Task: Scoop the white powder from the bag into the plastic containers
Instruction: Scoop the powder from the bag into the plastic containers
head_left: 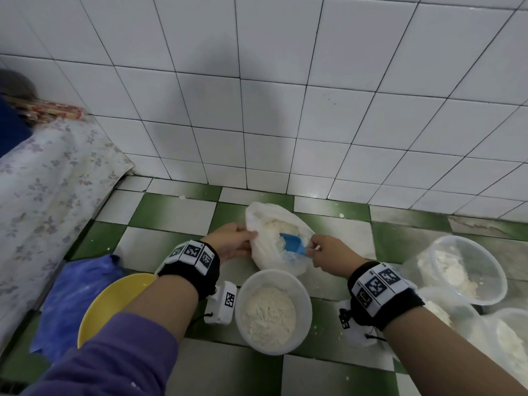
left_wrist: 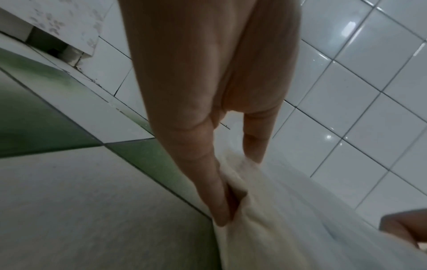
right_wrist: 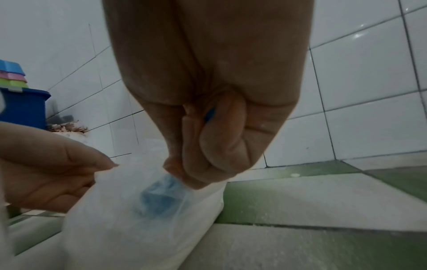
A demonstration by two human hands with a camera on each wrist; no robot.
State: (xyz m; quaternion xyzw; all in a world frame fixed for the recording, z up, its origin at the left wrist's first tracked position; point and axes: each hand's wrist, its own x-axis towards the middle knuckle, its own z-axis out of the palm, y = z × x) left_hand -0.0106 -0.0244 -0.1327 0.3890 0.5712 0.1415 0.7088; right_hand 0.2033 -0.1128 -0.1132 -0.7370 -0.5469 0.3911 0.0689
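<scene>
While the left hand [head_left: 231,242] pinches the left edge of the plastic bag [head_left: 267,252] between thumb and fingers [left_wrist: 220,204] to hold its mouth open, the right hand [head_left: 328,254] is curled tight around the handle of a blue scoop [head_left: 294,243], whose bowl is pushed into the white powder [head_left: 275,225] inside the bag. That bag sits on the green-and-white tiled floor [head_left: 171,212], close to the white tiled wall [head_left: 285,95] at the far side. Just near of the bag stands a round plastic container [head_left: 273,311] holding a mound of powder. To the right, two more clear containers [head_left: 468,270] hold some powder as well, one behind the right forearm and partly hidden. A yellow bowl [head_left: 111,301] lies at the near left, half covered by the left arm in its purple sleeve [head_left: 114,358], with a blue cloth [head_left: 71,292] beside it. Further left hangs a floral fabric [head_left: 48,190]. Specks of powder dust the floor around the bag.
</scene>
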